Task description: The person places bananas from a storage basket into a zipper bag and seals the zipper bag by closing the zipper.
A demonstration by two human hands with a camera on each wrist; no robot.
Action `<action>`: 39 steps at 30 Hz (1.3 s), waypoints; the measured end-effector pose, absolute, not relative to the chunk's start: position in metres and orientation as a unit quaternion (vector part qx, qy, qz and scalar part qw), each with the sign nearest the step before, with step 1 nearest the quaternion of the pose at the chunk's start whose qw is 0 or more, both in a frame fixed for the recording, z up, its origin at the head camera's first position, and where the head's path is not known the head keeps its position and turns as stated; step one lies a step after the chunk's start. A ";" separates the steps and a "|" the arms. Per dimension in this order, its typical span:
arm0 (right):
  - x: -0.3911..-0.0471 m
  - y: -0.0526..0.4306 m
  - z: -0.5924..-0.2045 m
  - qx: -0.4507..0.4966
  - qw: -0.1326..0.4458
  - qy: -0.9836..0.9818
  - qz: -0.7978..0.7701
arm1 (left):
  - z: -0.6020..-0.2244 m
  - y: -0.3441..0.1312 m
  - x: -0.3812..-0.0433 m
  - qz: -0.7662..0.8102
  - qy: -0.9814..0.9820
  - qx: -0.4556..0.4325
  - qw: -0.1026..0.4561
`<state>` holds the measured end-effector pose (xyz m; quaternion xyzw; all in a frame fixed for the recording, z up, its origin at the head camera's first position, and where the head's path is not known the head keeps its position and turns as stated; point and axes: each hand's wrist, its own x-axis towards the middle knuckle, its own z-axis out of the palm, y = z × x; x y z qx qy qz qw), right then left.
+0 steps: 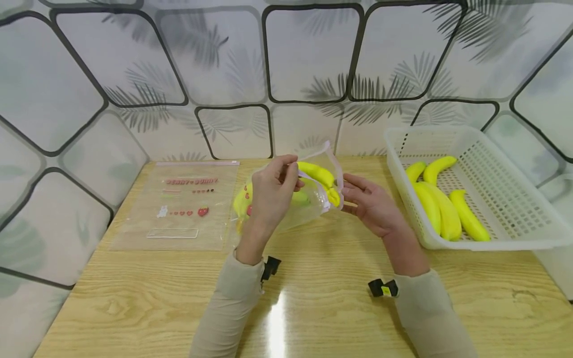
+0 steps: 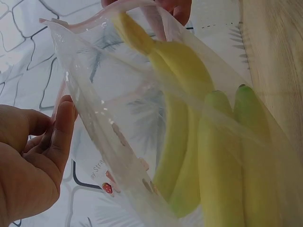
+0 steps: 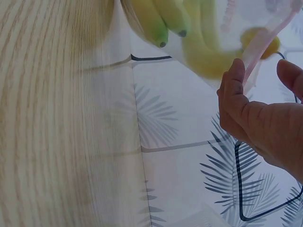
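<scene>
A clear zip bag (image 1: 291, 215) with a pink zip edge is tilted between both hands, its mouth spread toward the right. Inside are several yellow bananas (image 2: 182, 94), some with green tips; the stem end of one banana (image 1: 315, 172) lies right at the mouth. My left hand (image 1: 272, 191) pinches the bag's rim between thumb and curled fingers, as the left wrist view shows. On the opposite side my right hand (image 1: 375, 205) has its straight fingers (image 3: 233, 87) against the pink edge, the thumb held apart. The left hand hides part of the bag in the head view.
A second clear zip bag (image 1: 179, 201) with printed red hearts and a strawberry lies flat on the wooden table (image 1: 322, 298) at left. To the right stands a white perforated basket (image 1: 515, 199) holding several bananas (image 1: 469, 216). A patterned backdrop (image 1: 309, 54) rises behind.
</scene>
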<state>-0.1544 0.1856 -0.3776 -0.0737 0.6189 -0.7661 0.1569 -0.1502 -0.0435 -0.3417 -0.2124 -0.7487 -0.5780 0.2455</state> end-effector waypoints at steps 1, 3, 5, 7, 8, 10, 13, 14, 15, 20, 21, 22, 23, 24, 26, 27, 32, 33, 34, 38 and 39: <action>-0.154 0.185 -0.378 -0.075 0.158 0.622 -0.763 | -0.342 -0.043 -0.150 -0.579 -0.749 -0.212 0.244; -0.154 0.184 -0.378 -0.075 0.157 0.626 -0.760 | -0.342 -0.042 -0.150 -0.580 -0.748 -0.213 0.244; -0.153 0.184 -0.378 -0.072 0.157 0.630 -0.757 | -0.343 -0.042 -0.150 -0.580 -0.746 -0.215 0.246; -0.154 0.184 -0.378 -0.069 0.155 0.632 -0.756 | -0.343 -0.042 -0.150 -0.579 -0.745 -0.217 0.249; -0.154 0.183 -0.378 -0.068 0.154 0.633 -0.755 | -0.343 -0.042 -0.150 -0.578 -0.745 -0.219 0.251; -0.154 0.183 -0.378 -0.067 0.152 0.635 -0.755 | -0.343 -0.042 -0.150 -0.576 -0.745 -0.221 0.254; -0.154 0.182 -0.378 -0.062 0.148 0.632 -0.759 | -0.343 -0.043 -0.150 -0.574 -0.746 -0.219 0.257; -0.154 0.181 -0.378 -0.061 0.145 0.630 -0.760 | -0.343 -0.043 -0.150 -0.574 -0.746 -0.219 0.258; -0.153 0.181 -0.377 -0.059 0.142 0.628 -0.763 | -0.343 -0.043 -0.151 -0.574 -0.746 -0.218 0.259; -0.152 0.177 -0.375 -0.058 0.126 0.630 -0.764 | -0.342 -0.045 -0.151 -0.572 -0.745 -0.218 0.265; -0.152 0.177 -0.375 -0.058 0.124 0.632 -0.763 | -0.342 -0.045 -0.151 -0.571 -0.745 -0.218 0.267; -0.152 0.176 -0.375 -0.059 0.122 0.634 -0.761 | -0.342 -0.045 -0.151 -0.571 -0.744 -0.218 0.270; -0.151 0.175 -0.374 -0.058 0.120 0.636 -0.760 | -0.341 -0.045 -0.151 -0.571 -0.743 -0.218 0.272; -0.151 0.175 -0.374 -0.057 0.119 0.638 -0.759 | -0.341 -0.045 -0.151 -0.570 -0.742 -0.218 0.275; -0.150 0.173 -0.373 -0.057 0.116 0.637 -0.760 | -0.340 -0.046 -0.150 -0.569 -0.742 -0.218 0.281; -0.149 0.172 -0.373 -0.057 0.115 0.635 -0.762 | -0.339 -0.046 -0.150 -0.568 -0.741 -0.218 0.283; -0.147 0.169 -0.372 -0.071 0.108 0.621 -0.773 | -0.334 -0.051 -0.148 -0.549 -0.759 -0.204 0.285; -0.147 0.169 -0.371 -0.074 0.106 0.616 -0.777 | -0.331 -0.053 -0.148 -0.544 -0.764 -0.200 0.284; -0.147 0.169 -0.371 -0.077 0.103 0.610 -0.782 | -0.328 -0.054 -0.148 -0.541 -0.768 -0.195 0.282; -0.147 0.169 -0.365 -0.088 0.091 0.578 -0.806 | -0.311 -0.063 -0.151 -0.504 -0.793 -0.184 0.289; -0.148 0.168 -0.361 -0.091 0.090 0.570 -0.812 | -0.306 -0.065 -0.152 -0.490 -0.800 -0.184 0.294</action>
